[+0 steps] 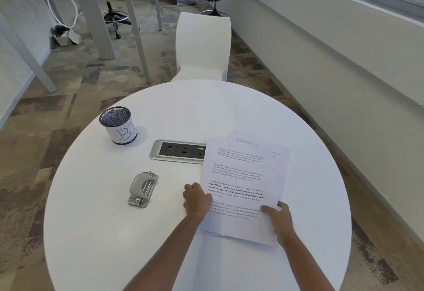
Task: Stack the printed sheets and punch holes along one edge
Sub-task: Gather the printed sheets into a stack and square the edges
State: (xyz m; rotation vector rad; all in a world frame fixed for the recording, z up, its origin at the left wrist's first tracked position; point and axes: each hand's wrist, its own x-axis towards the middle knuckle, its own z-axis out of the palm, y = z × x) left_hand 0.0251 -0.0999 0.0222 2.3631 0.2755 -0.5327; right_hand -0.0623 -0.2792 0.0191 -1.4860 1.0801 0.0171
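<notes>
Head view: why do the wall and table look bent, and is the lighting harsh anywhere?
In the head view, wide-angle distortion bows the wall ledge and stretches the round table; lighting is soft and even, the mesh cup casting only a faint shadow; small print on the sheets is blurry.

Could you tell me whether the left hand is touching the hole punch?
Apart. The head view shows a strip of bare table between the hole punch and the left hand, which holds the printed sheets.

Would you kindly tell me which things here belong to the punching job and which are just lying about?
Job: printed sheets, held by left hand and right hand; hole punch.
Lying about: mesh pen cup; socket panel; white chair.
</notes>
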